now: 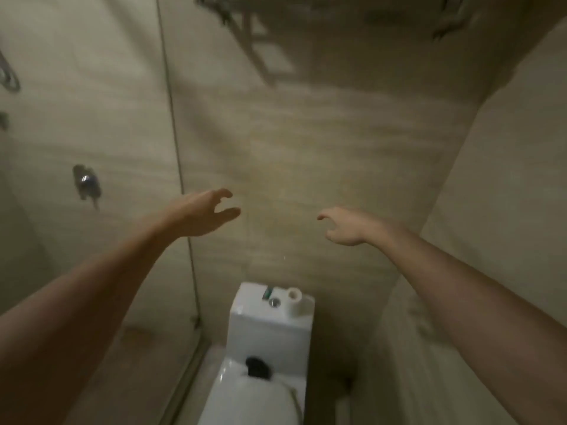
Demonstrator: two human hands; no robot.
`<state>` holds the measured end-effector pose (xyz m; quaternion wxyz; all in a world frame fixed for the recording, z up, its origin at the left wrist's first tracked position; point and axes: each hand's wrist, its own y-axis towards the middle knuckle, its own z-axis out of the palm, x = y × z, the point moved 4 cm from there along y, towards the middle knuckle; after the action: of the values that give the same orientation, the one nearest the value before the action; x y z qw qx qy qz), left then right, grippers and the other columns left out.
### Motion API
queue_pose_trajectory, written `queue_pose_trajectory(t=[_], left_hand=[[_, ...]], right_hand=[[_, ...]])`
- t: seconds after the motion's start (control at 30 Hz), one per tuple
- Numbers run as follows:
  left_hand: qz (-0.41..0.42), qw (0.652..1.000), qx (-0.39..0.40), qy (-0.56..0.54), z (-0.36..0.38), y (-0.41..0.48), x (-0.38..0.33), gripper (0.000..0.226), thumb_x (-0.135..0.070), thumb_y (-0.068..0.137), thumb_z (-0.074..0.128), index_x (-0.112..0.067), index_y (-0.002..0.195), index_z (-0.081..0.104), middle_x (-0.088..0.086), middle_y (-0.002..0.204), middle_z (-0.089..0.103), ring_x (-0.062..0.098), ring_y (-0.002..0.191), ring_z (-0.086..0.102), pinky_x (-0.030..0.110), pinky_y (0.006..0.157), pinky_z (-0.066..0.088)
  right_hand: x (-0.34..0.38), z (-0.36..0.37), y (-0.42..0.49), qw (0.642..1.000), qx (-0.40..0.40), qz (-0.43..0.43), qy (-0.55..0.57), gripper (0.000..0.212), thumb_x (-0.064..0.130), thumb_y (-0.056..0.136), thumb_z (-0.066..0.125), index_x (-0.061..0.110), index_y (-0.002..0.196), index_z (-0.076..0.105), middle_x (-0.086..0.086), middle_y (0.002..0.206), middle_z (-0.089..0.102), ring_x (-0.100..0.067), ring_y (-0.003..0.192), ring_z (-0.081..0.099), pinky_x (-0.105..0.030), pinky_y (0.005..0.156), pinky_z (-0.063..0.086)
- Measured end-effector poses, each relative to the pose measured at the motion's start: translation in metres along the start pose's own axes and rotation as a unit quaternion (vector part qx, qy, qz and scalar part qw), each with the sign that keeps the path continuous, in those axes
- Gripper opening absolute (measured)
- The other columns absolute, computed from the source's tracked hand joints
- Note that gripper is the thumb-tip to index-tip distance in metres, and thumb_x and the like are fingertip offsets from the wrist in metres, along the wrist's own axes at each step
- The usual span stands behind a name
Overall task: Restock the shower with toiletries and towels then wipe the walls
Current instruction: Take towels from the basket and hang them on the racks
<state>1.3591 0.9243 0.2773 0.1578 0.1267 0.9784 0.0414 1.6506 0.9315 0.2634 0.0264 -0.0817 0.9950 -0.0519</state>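
The beige tiled wall (306,133) fills the middle of the view, with the shower behind a glass panel (92,102) at 9 o'clock. The panel's edge runs down from the top of the picture to the floor. Through the glass a chrome valve (86,182) sits on the shower wall, and a curved metal fitting (9,75) shows at the far left edge (too blurred to tell what it is).

Both bare arms reach forward toward the tiled wall. The left hand (202,214) is just left of centre, in line with the glass edge, with its thumb and fingers spread apart and loosely hooked, and it holds nothing. The right hand (346,225) is just right of centre, palm down, with its fingers slackly curled, and it also holds nothing. I cannot tell whether either hand touches the tiles.

At 12 o'clock a metal rack (254,35) is fixed high on the wall and casts a shadow below it; what lies on it is too smeared to make out.

At 6 o'clock a white toilet cistern (270,326) stands against the wall. On its top are a flush button (274,302), a small green item (267,292) just behind the button, and a paper roll (295,297) standing on end just to the button's right. Below the cistern is the closed lid (248,400), with a dark object (257,366) at its back edge.
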Motion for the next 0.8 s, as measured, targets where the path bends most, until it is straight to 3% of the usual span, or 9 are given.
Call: queue_pose_trajectory(t=[0.23, 0.43, 0.53, 0.63, 0.73, 0.8], left_hand=[[-0.189, 0.97, 0.103, -0.112, 0.174, -0.117, 0.115, 0.055, -0.054, 0.096, 0.055, -0.019, 0.139, 0.055, 0.011, 0.132, 0.066, 0.03, 0.12, 0.063, 0.037, 0.101, 0.049], [-0.366, 0.887, 0.179, -0.217, 0.308, -0.265, 0.157, 0.05, -0.044, 0.099, 0.058, -0.011, 0.136, 0.058, 0.01, 0.131, 0.066, 0.027, 0.119, 0.063, 0.03, 0.098, 0.048], [-0.455, 0.828, 0.185, -0.271, 0.359, -0.339, 0.156, 0.046, -0.041, 0.099, 0.058, -0.01, 0.133, 0.061, 0.011, 0.127, 0.068, 0.025, 0.11, 0.066, 0.032, 0.093, 0.05], [-0.555, 0.749, 0.16, -0.326, 0.395, -0.414, 0.138, 0.04, -0.038, 0.099, 0.06, -0.01, 0.128, 0.063, 0.011, 0.12, 0.069, 0.022, 0.103, 0.065, 0.03, 0.086, 0.048], [-0.66, 0.649, 0.109, -0.362, 0.422, -0.484, 0.1, 0.028, -0.03, 0.101, 0.058, -0.009, 0.116, 0.067, 0.012, 0.107, 0.071, 0.028, 0.101, 0.067, 0.034, 0.089, 0.052], [-0.728, 0.566, 0.043, -0.384, 0.43, -0.519, 0.056, 0.019, -0.022, 0.102, 0.056, -0.008, 0.106, 0.067, 0.014, 0.097, 0.067, 0.031, 0.098, 0.066, 0.034, 0.083, 0.053]], right_hand=[[0.046, 0.197, 0.005, 0.983, 0.169, -0.04, 0.056, 0.052, 0.026, 0.095, 0.055, 0.022, 0.147, 0.046, -0.008, 0.151, 0.048, -0.028, 0.136, 0.047, -0.033, 0.108, 0.04], [0.069, 0.324, -0.011, 0.944, 0.319, -0.049, 0.063, 0.052, 0.022, 0.098, 0.053, 0.017, 0.149, 0.043, -0.009, 0.154, 0.043, -0.026, 0.14, 0.043, -0.03, 0.111, 0.036], [0.078, 0.379, -0.022, 0.92, 0.381, -0.07, 0.056, 0.05, 0.027, 0.098, 0.055, 0.015, 0.145, 0.047, -0.011, 0.15, 0.049, -0.027, 0.132, 0.051, -0.028, 0.102, 0.041], [0.088, 0.429, -0.031, 0.89, 0.442, -0.1, 0.048, 0.051, 0.03, 0.098, 0.055, 0.015, 0.145, 0.047, -0.012, 0.15, 0.047, -0.029, 0.131, 0.05, -0.03, 0.106, 0.041], [0.104, 0.456, -0.037, 0.877, 0.458, -0.123, 0.07, 0.047, 0.021, 0.099, 0.056, 0.011, 0.144, 0.048, -0.013, 0.147, 0.048, -0.027, 0.132, 0.048, -0.035, 0.11, 0.04], [0.112, 0.471, -0.037, 0.872, 0.467, -0.119, 0.084, 0.043, 0.017, 0.099, 0.057, 0.009, 0.141, 0.051, -0.015, 0.141, 0.053, -0.026, 0.121, 0.054, -0.037, 0.106, 0.045]])
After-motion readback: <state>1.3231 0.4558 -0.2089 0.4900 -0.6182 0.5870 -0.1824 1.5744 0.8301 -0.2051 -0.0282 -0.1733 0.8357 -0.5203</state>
